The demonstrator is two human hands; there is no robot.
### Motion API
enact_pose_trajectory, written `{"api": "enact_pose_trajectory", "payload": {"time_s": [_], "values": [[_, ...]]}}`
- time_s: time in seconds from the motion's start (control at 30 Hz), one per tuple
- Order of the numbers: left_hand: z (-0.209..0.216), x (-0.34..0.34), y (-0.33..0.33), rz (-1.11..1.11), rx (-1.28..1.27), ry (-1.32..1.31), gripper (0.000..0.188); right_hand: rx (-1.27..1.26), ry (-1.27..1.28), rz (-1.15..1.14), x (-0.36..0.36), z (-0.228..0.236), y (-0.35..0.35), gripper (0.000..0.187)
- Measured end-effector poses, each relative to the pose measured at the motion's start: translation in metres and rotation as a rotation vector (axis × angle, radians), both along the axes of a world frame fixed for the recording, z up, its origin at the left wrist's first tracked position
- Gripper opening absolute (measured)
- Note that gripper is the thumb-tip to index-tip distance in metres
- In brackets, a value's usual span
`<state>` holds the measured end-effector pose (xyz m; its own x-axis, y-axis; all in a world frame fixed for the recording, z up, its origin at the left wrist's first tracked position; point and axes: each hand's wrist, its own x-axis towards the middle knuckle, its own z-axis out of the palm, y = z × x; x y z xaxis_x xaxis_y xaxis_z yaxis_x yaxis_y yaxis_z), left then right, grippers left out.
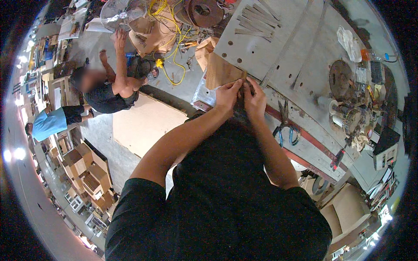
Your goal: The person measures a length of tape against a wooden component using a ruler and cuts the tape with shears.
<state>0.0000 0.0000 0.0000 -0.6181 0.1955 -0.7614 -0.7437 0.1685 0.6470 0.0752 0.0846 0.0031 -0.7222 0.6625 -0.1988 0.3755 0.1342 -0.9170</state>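
Note:
A brown wood-grain piece, flat and roughly triangular from here, stands at the near-left edge of the work table. My left hand is closed on its lower edge, thumb on top. Against its right-hand corner, my right hand is closed too, thumb and fingertips pinching the edge close to the left thumb. The undersides of the fingers are hidden. Scissors with blue handles lie to the right of my right forearm.
Thin strips lie at the table's far end. Wire spools and a red-handled tool are on the right. At left, a person in black crouches near a fan and yellow cord; another wears blue.

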Motion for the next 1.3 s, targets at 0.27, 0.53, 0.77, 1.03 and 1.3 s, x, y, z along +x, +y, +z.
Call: {"api": "enact_pose_trajectory", "payload": {"time_s": [0.27, 0.53, 0.77, 1.03, 1.3], "values": [[-0.002, 0.008, 0.001, -0.002, 0.023, 0.029, 0.029, -0.002, -0.029, 0.003, 0.008, -0.007, 0.002, 0.039], [-0.007, 0.003, -0.003, -0.026, 0.079, -0.023, 0.031, -0.035, -0.032, 0.000, 0.004, -0.010, 0.002, 0.042], [-0.005, 0.003, 0.001, 0.030, 0.056, -0.009, 0.029, -0.045, 0.030, -0.005, 0.001, -0.006, 0.001, 0.042], [0.005, -0.001, 0.002, 0.008, 0.005, 0.028, 0.028, -0.004, 0.009, -0.026, 0.000, -0.020, -0.001, 0.035], [0.002, -0.003, -0.004, -0.100, -0.011, 0.014, 0.041, 0.006, 0.008, -0.026, 0.000, -0.017, -0.001, 0.034]]}}
